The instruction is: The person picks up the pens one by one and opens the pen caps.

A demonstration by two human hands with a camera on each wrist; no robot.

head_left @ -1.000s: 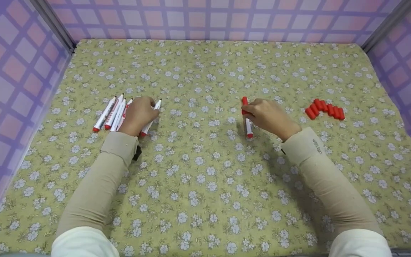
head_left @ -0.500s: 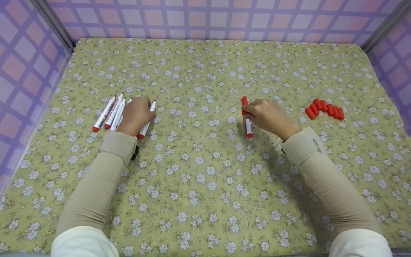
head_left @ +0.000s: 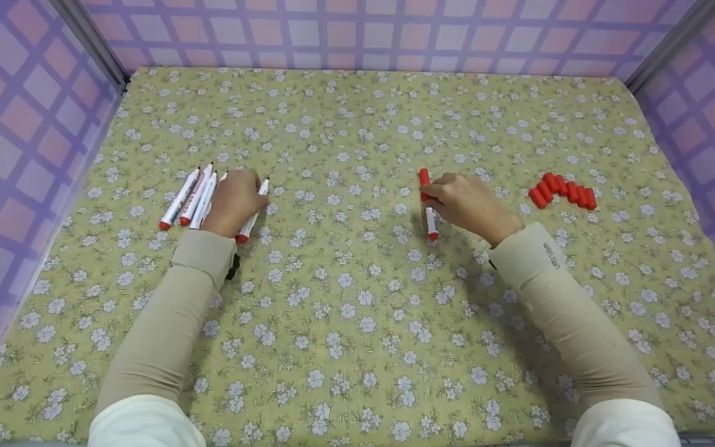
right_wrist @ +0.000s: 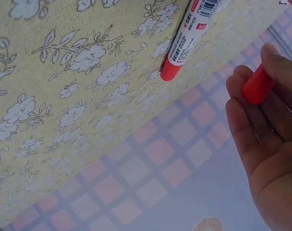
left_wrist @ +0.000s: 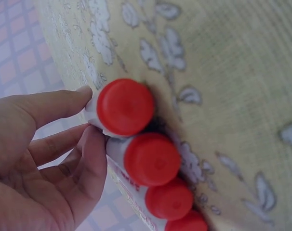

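My left hand (head_left: 236,202), at the left of the cloth, pinches a white marker (head_left: 252,222) between thumb and fingertips. The red end of this marker (left_wrist: 125,107) faces the left wrist camera, beside a row of similar markers (head_left: 177,202) with red rear ends and bare dark tips. Right of centre, my right hand (head_left: 469,203) grips a red cap (right_wrist: 259,85) with thumb and fingers. Below it lies a white, red-ended marker (right_wrist: 184,41), apart from the cap in the right wrist view. From the head view, hand and cap partly hide this marker.
Several red caps (head_left: 559,189) lie loosely grouped right of my right hand. A yellow-green flowered cloth (head_left: 339,292) covers the table. Checked purple panels (head_left: 364,34) stand behind it and along both sides, with grey posts at the back corners.
My left hand has drawn its marker leftward, closer to the other markers. My right hand has stayed in place with the cap.
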